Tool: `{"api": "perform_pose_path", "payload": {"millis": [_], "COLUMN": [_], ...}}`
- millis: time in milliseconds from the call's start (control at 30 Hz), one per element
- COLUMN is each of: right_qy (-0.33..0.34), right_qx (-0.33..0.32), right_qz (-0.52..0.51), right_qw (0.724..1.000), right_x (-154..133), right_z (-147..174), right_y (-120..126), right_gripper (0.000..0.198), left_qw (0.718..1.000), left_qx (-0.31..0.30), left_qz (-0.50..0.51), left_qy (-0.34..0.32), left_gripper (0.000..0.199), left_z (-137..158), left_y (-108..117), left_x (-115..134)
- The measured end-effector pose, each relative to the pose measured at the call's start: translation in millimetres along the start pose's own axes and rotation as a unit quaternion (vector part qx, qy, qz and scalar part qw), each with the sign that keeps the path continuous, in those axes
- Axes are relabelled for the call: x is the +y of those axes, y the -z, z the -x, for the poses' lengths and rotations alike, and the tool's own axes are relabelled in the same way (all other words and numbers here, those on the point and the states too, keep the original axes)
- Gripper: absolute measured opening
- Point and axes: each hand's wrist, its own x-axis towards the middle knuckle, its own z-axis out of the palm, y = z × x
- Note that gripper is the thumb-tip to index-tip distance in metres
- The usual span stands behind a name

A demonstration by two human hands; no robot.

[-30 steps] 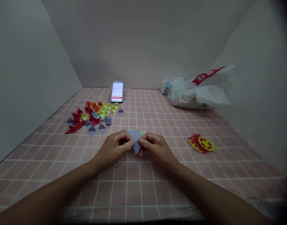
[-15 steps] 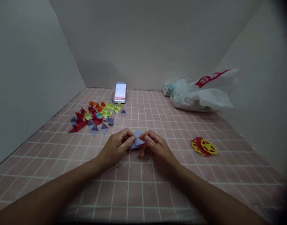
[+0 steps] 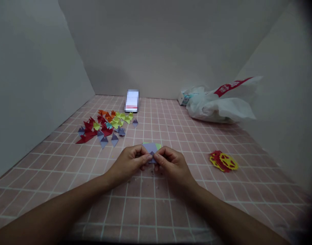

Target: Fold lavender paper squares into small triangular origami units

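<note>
Between both hands is a small piece of purple origami paper [image 3: 152, 160], partly folded. My left hand [image 3: 132, 160] pinches its left side between thumb and fingers. From the right, my right hand [image 3: 174, 165] pinches it too, the two thumb tips almost meeting at its middle. A flat purple area shows just behind the fingertips; I cannot tell whether it belongs to the same sheet. Green paper [image 3: 159, 146] peeks out beyond it on the table. The fingers hide the lower folds.
Several folded paper pieces in red [image 3: 88, 131], orange, yellow and purple [image 3: 114, 139] lie at the left. A phone [image 3: 132, 101] stands behind them. On the right are red and yellow gear-shaped pieces [image 3: 227, 161]; farther back sit a white plastic bag [image 3: 212, 107] and a small box [image 3: 181, 98].
My hands have drawn closer together, and the thumbs now press at the middle of the purple paper. A raised flap seen earlier is folded down. The view shifted slightly.
</note>
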Motion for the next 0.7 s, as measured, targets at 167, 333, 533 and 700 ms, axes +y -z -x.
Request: {"api": "perform_pose_path", "payload": {"millis": [167, 333, 533, 700], "right_qy": [0.002, -0.023, -0.059, -0.067], "right_qx": [0.007, -0.033, -0.052, -0.034], "right_qz": [0.000, 0.029, 0.000, 0.001], "right_qw": [1.000, 0.999, 0.997, 0.997], "right_x": [0.3, -1.0, -0.7, -2.0], "right_z": [0.6, -0.7, -0.9, 0.8], "right_y": [-1.9, -0.2, -0.9, -2.9], "right_gripper": [0.025, 0.028, 0.026, 0.033], "left_qw": [1.000, 0.989, 0.983, 0.982], "left_qx": [0.011, 0.011, 0.060, 0.099], "left_qz": [-0.014, -0.120, -0.147, -0.130], "left_qy": [0.013, -0.084, -0.097, -0.098], "left_gripper": [0.026, 0.022, 0.023, 0.021], "left_z": [2.0, 1.9, 5.6, 6.3], "left_y": [0.5, 3.7, 0.7, -3.6], "left_x": [3.1, 4.6, 4.5, 1.7]}}
